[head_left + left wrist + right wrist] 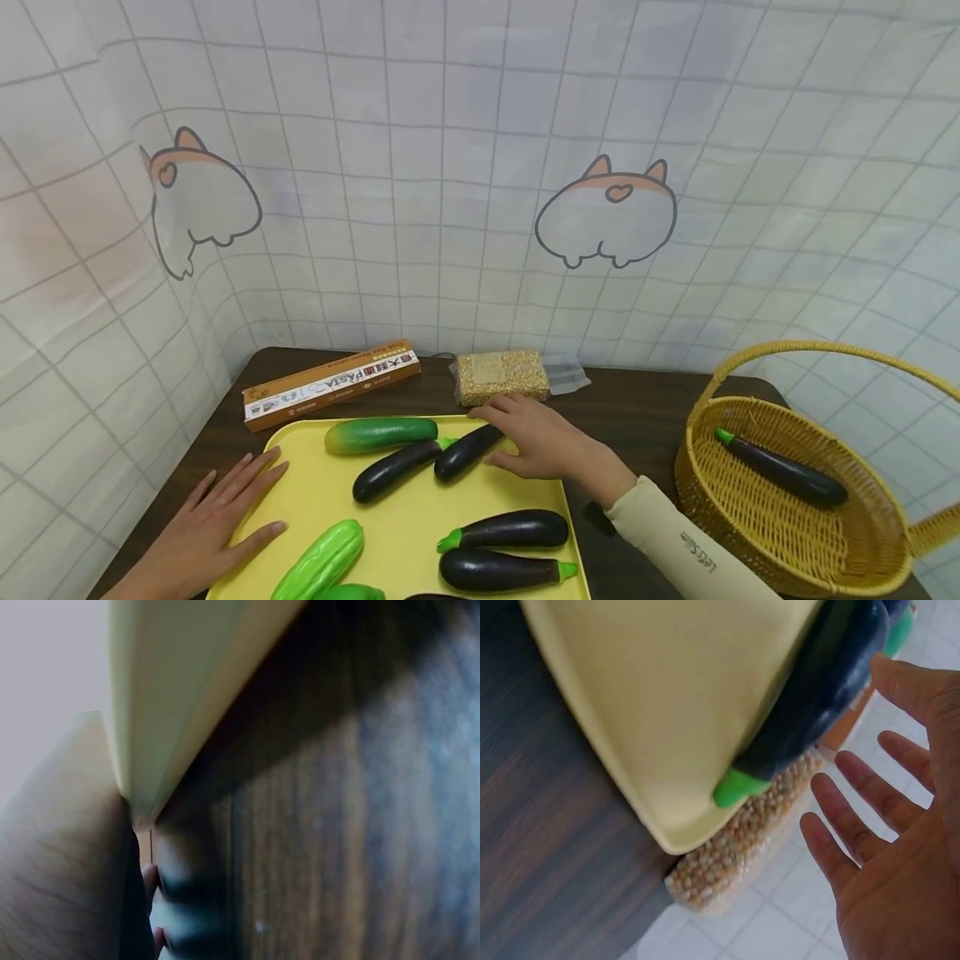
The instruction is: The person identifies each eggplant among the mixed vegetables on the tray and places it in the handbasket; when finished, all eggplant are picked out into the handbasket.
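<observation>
In the head view my right hand [543, 437] is over the back right corner of a yellow tray [401, 533], its fingers above a dark eggplant [463, 457]. The right wrist view shows that hand [904, 840] with spread fingers beside the green-stemmed eggplant [810, 690], not wrapped round it. My left hand [213, 525] lies on the tray's left rim, fingers extended. Another eggplant [397, 472] and a green-yellow cucumber-like vegetable [381, 435] lie beside it. Two more eggplants [513, 530] sit front right. A bright green ridged vegetable [321, 562] is front left.
A yellow wicker basket [693, 475] with a tall handle stands at right, holding one eggplant [783, 471]. Behind the tray are a pasta box [333, 385] and a clear bag of kernels [502, 377]. The dark wooden table [637, 400] meets a grid-patterned cloth wall.
</observation>
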A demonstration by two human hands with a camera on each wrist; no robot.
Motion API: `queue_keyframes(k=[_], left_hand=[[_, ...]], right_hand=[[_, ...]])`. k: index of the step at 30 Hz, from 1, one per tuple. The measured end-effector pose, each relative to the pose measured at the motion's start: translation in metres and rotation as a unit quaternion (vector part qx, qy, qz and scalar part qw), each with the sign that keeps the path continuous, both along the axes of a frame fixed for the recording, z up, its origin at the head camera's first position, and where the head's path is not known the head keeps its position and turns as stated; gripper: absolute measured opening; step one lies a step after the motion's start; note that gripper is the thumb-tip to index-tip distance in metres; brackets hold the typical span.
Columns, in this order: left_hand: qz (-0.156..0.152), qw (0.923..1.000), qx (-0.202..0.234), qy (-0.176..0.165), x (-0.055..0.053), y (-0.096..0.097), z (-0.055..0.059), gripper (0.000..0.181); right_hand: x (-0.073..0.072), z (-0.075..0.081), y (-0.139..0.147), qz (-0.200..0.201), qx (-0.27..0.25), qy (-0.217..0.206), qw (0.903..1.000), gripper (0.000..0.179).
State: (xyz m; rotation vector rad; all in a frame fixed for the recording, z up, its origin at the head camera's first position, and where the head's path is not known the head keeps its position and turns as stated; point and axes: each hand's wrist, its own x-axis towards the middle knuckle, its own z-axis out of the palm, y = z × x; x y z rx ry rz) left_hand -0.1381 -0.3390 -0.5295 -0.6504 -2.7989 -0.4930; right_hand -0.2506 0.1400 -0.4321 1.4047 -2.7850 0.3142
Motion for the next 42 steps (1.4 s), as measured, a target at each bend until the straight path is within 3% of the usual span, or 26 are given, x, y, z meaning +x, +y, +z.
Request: queue_keyframes(k=[5, 10, 20, 27, 35, 42], left_hand=[[0.006, 0.9998, 0.001, -0.018, 0.003, 0.001, -0.006, 0.073], [0.024, 0.9992, -0.012, -0.030, 0.009, -0.004, -0.012, 0.074], [0.011, 0.9998, -0.005, -0.012, 0.005, -0.002, -0.003, 0.074], [0.004, 1.0000, -0.002, -0.002, 0.000, 0.000, -0.003, 0.075], [0.001, 1.0000, -0.005, 0.006, -0.001, 0.001, -0.002, 0.075], [0.006, 0.9999, -0.004, -0.011, -0.001, -0.002, -0.003, 0.074]], right_hand=[[-0.002, -0.013, -0.012, -0.009, 0.027, -0.030, 0.9991, 0.067], [-0.003, -0.025, -0.024, -0.006, 0.037, -0.041, 0.9984, 0.058], [-0.005, -0.032, -0.024, -0.012, 0.055, -0.031, 0.9979, 0.051], [-0.005, -0.033, -0.021, -0.002, 0.046, -0.031, 0.9985, 0.045], [-0.002, -0.024, -0.010, -0.026, 0.011, -0.045, 0.9986, 0.035], [0.003, -0.013, -0.001, -0.025, -0.017, -0.026, 0.9992, 0.040]])
